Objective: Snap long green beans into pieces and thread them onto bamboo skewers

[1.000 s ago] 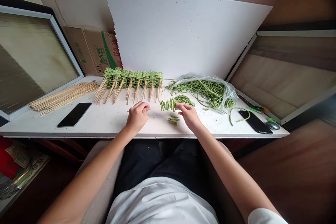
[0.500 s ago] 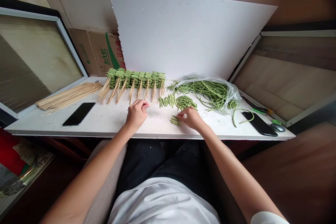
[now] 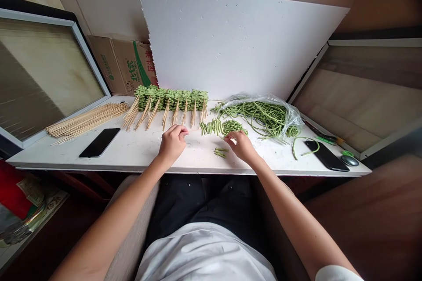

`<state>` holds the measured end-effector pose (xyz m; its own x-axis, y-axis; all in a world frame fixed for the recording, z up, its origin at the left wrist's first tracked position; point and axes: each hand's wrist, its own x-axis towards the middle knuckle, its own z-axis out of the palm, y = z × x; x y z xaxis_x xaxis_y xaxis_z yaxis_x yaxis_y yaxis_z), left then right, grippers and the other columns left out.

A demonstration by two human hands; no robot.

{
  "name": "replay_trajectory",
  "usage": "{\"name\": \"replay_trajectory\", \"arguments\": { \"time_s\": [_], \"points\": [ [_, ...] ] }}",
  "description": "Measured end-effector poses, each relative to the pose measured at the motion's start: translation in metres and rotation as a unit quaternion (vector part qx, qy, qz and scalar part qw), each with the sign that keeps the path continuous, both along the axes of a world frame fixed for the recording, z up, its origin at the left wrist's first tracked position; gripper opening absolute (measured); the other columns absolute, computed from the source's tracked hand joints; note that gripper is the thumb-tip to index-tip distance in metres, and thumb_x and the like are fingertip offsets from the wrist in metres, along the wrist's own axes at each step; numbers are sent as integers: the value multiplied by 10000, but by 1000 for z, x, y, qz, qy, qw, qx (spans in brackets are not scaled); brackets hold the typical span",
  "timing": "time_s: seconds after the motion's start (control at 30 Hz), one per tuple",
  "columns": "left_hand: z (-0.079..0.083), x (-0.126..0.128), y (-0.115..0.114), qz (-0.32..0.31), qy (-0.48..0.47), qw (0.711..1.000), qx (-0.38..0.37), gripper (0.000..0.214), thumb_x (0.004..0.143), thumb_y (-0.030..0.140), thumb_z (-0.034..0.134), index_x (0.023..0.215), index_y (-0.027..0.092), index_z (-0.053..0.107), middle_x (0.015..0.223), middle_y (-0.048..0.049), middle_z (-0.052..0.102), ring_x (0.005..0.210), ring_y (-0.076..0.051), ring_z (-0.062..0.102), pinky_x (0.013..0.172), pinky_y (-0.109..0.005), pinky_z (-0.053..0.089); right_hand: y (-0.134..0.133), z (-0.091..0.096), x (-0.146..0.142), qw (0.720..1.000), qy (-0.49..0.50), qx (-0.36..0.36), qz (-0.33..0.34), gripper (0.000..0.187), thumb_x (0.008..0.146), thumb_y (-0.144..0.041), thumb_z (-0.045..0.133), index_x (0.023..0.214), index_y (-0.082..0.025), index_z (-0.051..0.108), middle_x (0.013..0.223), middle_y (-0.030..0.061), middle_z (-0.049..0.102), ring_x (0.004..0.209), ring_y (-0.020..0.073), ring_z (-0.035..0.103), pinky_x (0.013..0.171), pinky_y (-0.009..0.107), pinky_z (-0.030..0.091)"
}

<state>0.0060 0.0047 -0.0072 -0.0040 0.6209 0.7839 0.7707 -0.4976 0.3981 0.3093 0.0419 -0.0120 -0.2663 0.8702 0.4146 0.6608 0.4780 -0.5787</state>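
Observation:
My left hand (image 3: 172, 143) rests on the white table (image 3: 138, 153) with its fingers curled in a pinch; what they hold is too thin to make out. My right hand (image 3: 241, 145) reaches to the near edge of a pile of cut green bean pieces (image 3: 221, 127), fingertips closed on something small there. A few loose bean pieces (image 3: 219, 152) lie just left of that hand. Behind my left hand stands a row of finished bean skewers (image 3: 171, 100).
Bare bamboo skewers (image 3: 86, 120) lie at the left beside a black phone (image 3: 100, 142). A plastic bag of long green beans (image 3: 267, 116) sits at the right, with a second phone (image 3: 325, 155), a small round object (image 3: 349, 160) and a white foam board (image 3: 237, 39) behind.
My right hand dropped to the loose bean pieces, then moved back up to the pile's edge. My left hand stayed put.

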Motion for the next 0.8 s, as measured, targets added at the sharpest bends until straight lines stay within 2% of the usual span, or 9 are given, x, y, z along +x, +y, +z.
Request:
{"name": "replay_trajectory", "arguments": {
  "time_s": [0.13, 0.23, 0.37, 0.5, 0.63, 0.8],
  "points": [
    [1, 0, 0, 0, -2, 1000, 5, 165, 908, 78, 579, 854, 198, 679, 857, -61, 750, 771, -218, 699, 706, -322, 531, 5, 6, 6, 979, 182, -88, 9, 320, 832, -540, 818, 915, -231, 819, 969, 105, 802, 890, 294, 696, 841, 441, 518],
    [1, 1, -1, -1, -8, 1000, 6, 165, 908, 83, 574, 852, 201, 676, 852, -59, 749, 773, -216, 704, 700, -319, 537, 6, 7, 7, 945, 285, -161, 2, 460, 739, -620, 867, 977, -227, 833, 996, 93, 803, 906, 264, 693, 798, 389, 510],
    [0, 2, -1, -4, -10, 1000, 5, 165, 906, 84, 573, 852, 202, 675, 852, -57, 752, 777, -213, 706, 706, -314, 541, 4, 10, 5, 895, 381, -230, 30, 520, 710, -651, 872, 995, -219, 816, 1002, 81, 778, 892, 204, 664, 754, 315, 486],
    [1, 4, -3, -11, -7, 1000, 4, 170, 904, 76, 572, 849, 199, 675, 849, -58, 751, 763, -208, 701, 700, -308, 535, -2, 15, 1, 874, 413, -251, 58, 469, 758, -642, 842, 959, -221, 791, 1045, 79, 752, 927, 184, 637, 757, 273, 477],
    [2, 6, -4, -10, 4, 1000, 1, 172, 905, 79, 571, 840, 201, 674, 850, -62, 755, 751, -208, 694, 692, -312, 529, -7, 18, -3, 870, 416, -253, 81, 430, 809, -627, 809, 976, -231, 785, 1039, 64, 738, 920, 172, 619, 755, 265, 465],
    [1, 7, -4, -9, 7, 1000, 3, 172, 913, 94, 567, 844, 203, 680, 851, -60, 758, 755, -211, 697, 691, -312, 534, -9, 21, -5, 876, 405, -248, 83, 433, 801, -638, 805, 948, -231, 781, 1015, 55, 744, 913, 173, 623, 758, 281, 459]
  ]
}}
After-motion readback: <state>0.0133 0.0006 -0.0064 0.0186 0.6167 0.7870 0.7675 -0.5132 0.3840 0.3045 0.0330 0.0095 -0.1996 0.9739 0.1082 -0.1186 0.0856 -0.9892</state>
